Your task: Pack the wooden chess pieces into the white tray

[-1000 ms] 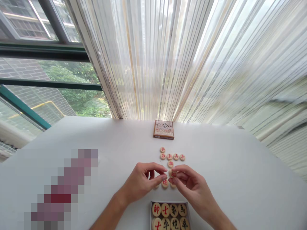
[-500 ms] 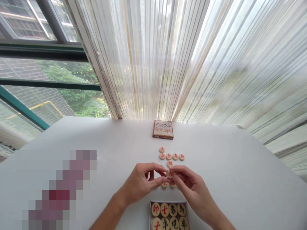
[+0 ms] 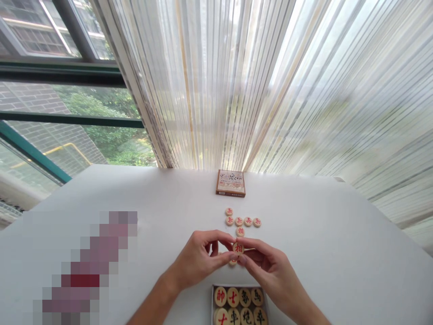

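A round wooden Chinese chess piece (image 3: 238,248) with a red character faces up between my two hands. My left hand (image 3: 198,256) pinches its left edge with thumb and fingertips, while my right hand (image 3: 272,266) has thumb and fingers closed on the right edge. Just beyond lies a piece with the same red character (image 3: 240,231). A red-marked piece (image 3: 232,262) lies partly hidden below my fingertips. Nearer to me, an open box (image 3: 213,303) holds rows of red and black pieces; its near end is cut off by the view.
Several red soldier pieces (image 3: 239,221) lie beyond my hands, most in a row. Farther back is a flat printed box lid (image 3: 230,183). A pixelated reddish patch (image 3: 89,262) covers the table's left side. Curtains (image 3: 209,90) and a window border the white table (image 3: 162,198).
The held piece has turned so that its character stands more upright, and it has come slightly nearer. My right fingers have shifted to its right edge. The left hand has barely moved.
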`<state>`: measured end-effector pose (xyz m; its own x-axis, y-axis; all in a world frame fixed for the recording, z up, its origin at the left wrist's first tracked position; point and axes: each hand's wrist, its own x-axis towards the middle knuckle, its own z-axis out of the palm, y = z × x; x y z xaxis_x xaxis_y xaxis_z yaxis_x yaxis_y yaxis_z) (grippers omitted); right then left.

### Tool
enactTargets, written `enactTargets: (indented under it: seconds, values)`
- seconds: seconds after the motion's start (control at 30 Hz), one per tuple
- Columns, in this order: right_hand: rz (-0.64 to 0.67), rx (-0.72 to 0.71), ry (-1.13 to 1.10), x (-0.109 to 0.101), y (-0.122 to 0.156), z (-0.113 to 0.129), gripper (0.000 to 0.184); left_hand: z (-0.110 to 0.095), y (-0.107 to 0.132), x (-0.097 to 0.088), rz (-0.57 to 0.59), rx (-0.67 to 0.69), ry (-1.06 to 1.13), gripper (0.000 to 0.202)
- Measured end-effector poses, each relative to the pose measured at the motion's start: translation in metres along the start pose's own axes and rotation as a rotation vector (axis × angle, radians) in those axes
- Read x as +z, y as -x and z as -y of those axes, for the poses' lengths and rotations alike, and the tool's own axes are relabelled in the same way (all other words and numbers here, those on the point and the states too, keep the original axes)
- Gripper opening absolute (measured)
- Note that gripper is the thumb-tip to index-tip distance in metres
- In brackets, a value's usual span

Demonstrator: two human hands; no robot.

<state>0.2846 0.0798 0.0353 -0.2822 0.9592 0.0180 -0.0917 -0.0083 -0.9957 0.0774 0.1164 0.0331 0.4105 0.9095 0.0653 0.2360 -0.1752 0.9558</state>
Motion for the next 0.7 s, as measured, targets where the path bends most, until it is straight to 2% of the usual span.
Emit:
enactTargets:
  seconds: [0.43,0.7]
  values:
    - [-0.035,-0.192,0.149,0.0011,0.0025,0.0037,0.023,-0.0029,0.0006,0.0000,0.009,0.025,-0.009,0.029]
    - [-0.044,-0.190,0.189,0.0015,0.0025,0.0040,0.024,-0.0042,0.0005,-0.0003,0.019,0.017,-0.029,0.032]
